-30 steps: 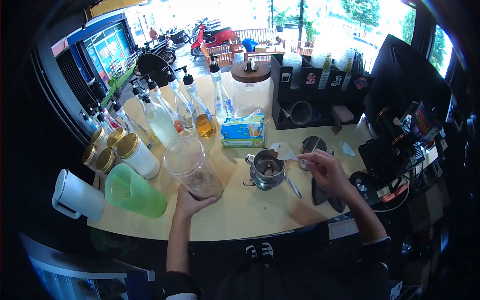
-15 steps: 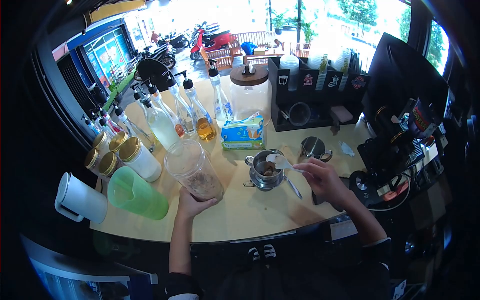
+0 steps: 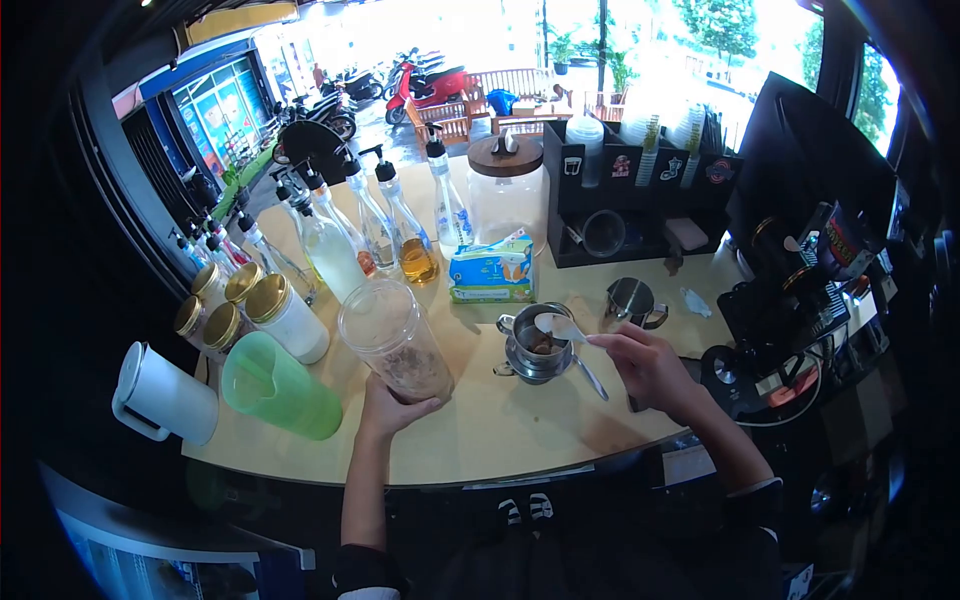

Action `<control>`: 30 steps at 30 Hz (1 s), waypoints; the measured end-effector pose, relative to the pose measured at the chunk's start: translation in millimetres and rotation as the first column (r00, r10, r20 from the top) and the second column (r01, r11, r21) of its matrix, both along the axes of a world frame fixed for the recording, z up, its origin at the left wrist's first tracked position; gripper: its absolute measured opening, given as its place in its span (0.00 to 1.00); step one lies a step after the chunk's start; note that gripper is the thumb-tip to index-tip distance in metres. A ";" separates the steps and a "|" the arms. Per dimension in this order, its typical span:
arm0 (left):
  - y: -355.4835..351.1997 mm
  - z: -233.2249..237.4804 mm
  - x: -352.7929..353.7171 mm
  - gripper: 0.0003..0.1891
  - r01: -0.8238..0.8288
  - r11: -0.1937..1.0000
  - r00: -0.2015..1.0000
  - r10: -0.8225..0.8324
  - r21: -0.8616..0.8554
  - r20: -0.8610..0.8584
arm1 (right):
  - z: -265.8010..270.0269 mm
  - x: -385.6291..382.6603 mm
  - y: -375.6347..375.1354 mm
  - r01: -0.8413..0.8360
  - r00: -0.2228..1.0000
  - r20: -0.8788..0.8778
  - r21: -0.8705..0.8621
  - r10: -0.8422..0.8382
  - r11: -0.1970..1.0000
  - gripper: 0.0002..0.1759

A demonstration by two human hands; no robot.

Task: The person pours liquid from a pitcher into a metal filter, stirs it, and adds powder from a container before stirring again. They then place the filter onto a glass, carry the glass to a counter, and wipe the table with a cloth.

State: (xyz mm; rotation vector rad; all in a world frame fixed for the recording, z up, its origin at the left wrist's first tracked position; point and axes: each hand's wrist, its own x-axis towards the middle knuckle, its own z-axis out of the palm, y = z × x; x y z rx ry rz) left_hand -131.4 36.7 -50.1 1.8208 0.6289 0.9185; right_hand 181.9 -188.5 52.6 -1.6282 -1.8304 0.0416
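My left hand (image 3: 396, 408) is wrapped round the lower part of a clear plastic jar (image 3: 392, 345), which has brownish contents near its bottom and tilts in the view. Between the fingertips of my right hand (image 3: 655, 375) is the handle of a white spoon (image 3: 562, 326). The spoon's bowl is over the mouth of a small metal coffee dripper (image 3: 517, 342), where brown powder shows inside. Right beside the dripper's base lies a metal teaspoon (image 3: 592, 380). A metal pitcher (image 3: 628, 296) stands behind my right hand.
Left of the jar are a green pitcher (image 3: 278, 390), a white jug (image 3: 170, 400) and several gold-lidded jars (image 3: 285, 318). Pump bottles (image 3: 412, 225), a blue tissue pack (image 3: 492, 275) and a wood-lidded glass jar (image 3: 508, 205) stand behind. A black cup organizer (image 3: 640, 205) is at the back right.
The spoon's bowl has tipped, and its pale surface shows more while less brown powder is seen on it. My left hand still holds the jar. The whole view has shifted slightly.
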 end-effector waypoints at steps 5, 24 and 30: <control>-1.6 -1.3 1.3 0.49 -0.004 1.000 0.996 0.004 0.010 0.087 | 21.4 -7.7 10.0 -0.012 0.999 -0.045 -0.002 0.012 1.000 0.20; 0.9 6.8 -7.7 0.51 -0.196 0.971 0.981 0.195 0.139 0.021 | 110.9 -127.4 167.3 -0.400 0.769 0.561 0.051 0.305 0.915 0.13; 11.5 -2.6 -19.6 0.51 -0.321 0.868 0.945 0.320 0.378 0.069 | 100.6 -74.2 119.2 -0.286 0.942 0.257 0.269 0.218 0.920 0.12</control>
